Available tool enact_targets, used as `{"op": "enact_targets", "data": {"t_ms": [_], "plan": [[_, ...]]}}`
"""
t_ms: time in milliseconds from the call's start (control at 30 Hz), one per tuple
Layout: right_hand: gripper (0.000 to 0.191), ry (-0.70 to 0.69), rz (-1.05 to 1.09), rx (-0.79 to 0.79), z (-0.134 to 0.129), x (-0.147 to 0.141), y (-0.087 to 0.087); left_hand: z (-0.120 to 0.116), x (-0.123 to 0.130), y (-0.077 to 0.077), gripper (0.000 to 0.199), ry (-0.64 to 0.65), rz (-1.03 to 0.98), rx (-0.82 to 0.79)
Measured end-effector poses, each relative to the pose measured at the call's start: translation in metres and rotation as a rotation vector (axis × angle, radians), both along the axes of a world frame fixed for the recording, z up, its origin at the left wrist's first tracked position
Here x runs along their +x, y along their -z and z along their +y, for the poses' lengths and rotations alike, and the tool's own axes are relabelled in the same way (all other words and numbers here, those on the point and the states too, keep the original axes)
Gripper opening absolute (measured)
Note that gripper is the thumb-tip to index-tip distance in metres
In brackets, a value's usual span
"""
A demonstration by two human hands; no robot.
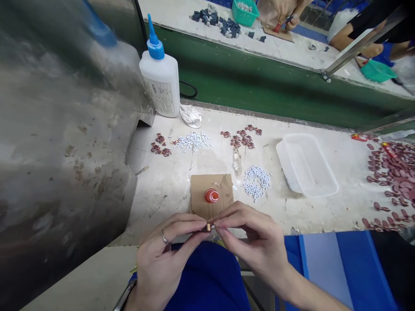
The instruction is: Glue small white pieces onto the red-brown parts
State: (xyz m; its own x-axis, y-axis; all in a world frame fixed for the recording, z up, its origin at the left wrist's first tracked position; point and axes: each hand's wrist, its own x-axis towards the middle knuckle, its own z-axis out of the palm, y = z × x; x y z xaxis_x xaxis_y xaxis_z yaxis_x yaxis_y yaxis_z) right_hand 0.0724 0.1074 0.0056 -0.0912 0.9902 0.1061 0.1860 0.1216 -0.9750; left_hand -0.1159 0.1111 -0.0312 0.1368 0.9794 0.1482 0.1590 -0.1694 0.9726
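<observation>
My left hand [167, 255], with a ring on one finger, pinches a small dark brown piece [206, 228] that has a tan part. From the other side, my right hand [254, 242] closes its thumb and forefinger on a tiny whitish piece [212, 226] touching it. Both hands meet just in front of a cardboard square [197, 194], on which an open red jar [212, 195] stands. Small pale blue-white pieces lie in a pile [193, 141] behind the cardboard and in a ring-shaped pile [248, 190] to its right. Clusters of brown pieces [243, 140] lie farther back.
A white bottle with a blue nozzle [162, 82] stands at the back left beside a crumpled white cloth [191, 115]. Metal housing [65, 129] fills the left. Translucent trays [308, 166] and many reddish-brown pieces [402, 172] are at right. Other people's hands [285, 13] work across the green divider [227, 77].
</observation>
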Motion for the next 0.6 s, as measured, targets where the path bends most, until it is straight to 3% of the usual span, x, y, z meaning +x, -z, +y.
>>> {"op": "enact_targets", "data": {"t_ms": [267,467,600], "plan": [[0.023,-0.006,-0.07,0.064,0.002,-0.002,-0.002,0.002,-0.001,-0.003,0.022,0.002,0.015,0.039],[0.024,-0.091,-0.422,0.38,-0.002,0.001,-0.016,0.005,-0.001,-0.017,0.023,0.038,0.041,0.16],[0.023,-0.121,-0.5,0.415,-0.004,0.006,-0.025,0.006,0.001,-0.026,0.022,0.035,0.022,0.156]]}}
